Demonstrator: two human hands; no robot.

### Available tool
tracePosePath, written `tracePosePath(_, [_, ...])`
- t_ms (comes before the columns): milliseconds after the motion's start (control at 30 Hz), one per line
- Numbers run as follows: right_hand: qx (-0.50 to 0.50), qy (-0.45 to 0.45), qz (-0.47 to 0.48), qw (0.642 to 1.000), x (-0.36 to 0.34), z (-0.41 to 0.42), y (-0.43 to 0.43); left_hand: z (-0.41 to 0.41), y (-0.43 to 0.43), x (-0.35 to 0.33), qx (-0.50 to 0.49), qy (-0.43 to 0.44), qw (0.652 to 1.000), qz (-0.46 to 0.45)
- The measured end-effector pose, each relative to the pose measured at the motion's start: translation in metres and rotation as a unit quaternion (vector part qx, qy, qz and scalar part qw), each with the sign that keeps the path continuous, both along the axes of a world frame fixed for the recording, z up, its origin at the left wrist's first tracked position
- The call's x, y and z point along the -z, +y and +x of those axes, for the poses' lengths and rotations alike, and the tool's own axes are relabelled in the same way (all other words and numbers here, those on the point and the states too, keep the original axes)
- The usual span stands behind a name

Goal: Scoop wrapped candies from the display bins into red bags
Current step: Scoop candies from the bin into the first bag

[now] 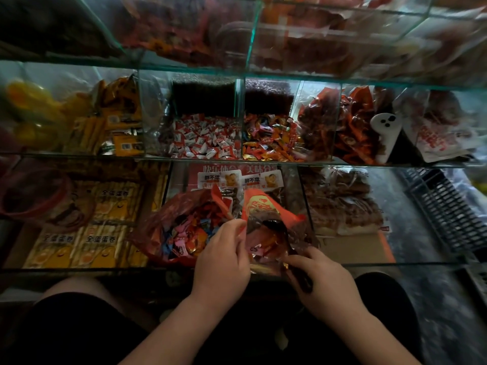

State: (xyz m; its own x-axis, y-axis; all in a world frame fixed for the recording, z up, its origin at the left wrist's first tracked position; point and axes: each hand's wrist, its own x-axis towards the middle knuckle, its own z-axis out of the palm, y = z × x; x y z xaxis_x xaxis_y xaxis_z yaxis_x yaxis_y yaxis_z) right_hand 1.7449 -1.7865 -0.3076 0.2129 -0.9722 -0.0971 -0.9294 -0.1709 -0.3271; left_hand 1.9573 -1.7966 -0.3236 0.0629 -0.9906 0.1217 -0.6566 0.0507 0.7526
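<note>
A red bag [266, 206] with a gold print stands open on the lowest glass shelf. My left hand [224, 256] pinches its left rim near the mouth. My right hand [319, 277] grips the handle of a dark scoop [276, 227], whose bowl sits inside the bag among a few wrapped candies. To the left lies a larger red plastic bag [160, 222] full of mixed wrapped candies [184, 238]. On the shelf above, one bin holds red-and-white candies [205, 138] and the bin beside it holds orange and red candies [268, 138].
Glass dividers and shelf edges [237, 162] separate the bins. Yellow egg-roll packs [87, 227] fill the lower left, brown packaged snacks [340, 201] the lower right. A white scoop [384, 127] leans in a right-hand bin. A dark plastic crate [442, 206] stands at far right.
</note>
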Motion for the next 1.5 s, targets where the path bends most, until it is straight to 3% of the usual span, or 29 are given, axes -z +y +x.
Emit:
tracePosePath(167, [0.053, -0.098, -0.054, 0.992, 0.002, 0.005, -0.012, 0.004, 0.002, 0.000, -0.005, 0.006, 1.000, -0.003])
tracePosePath(300, [0.102, -0.161, 0.010, 0.982, 0.001, -0.005, -0.021, 0.008, 0.004, 0.001, -0.004, 0.011, 1.000, -0.004])
tracePosePath(467, [0.045, -0.100, -0.023, 0.994, 0.001, -0.003, -0.018, 0.010, 0.008, 0.002, 0.010, 0.020, 1.000, 0.008])
tracePosePath(667, [0.104, -0.231, 0.096, 0.963, 0.009, 0.000, -0.025, 0.023, 0.016, 0.003, -0.008, 0.019, 1.000, 0.017])
tracePosePath(900, [0.114, -0.235, 0.109, 0.959, 0.020, 0.013, -0.027, 0.024, 0.016, 0.003, -0.001, 0.002, 1.000, 0.012])
tracePosePath(1000, [0.132, -0.321, 0.153, 0.925, 0.020, 0.018, -0.033, 0.024, 0.015, 0.006, -0.001, 0.008, 1.000, 0.021])
tracePosePath(1367, [0.295, -0.464, 0.159, 0.820, 0.028, 0.028, -0.046, 0.027, 0.018, 0.011, -0.018, 0.017, 0.999, 0.030])
tracePosePath(1500, [0.291, -0.497, 0.157, 0.802, 0.017, 0.021, -0.037, 0.027, 0.017, 0.010, -0.034, 0.016, 0.999, 0.017])
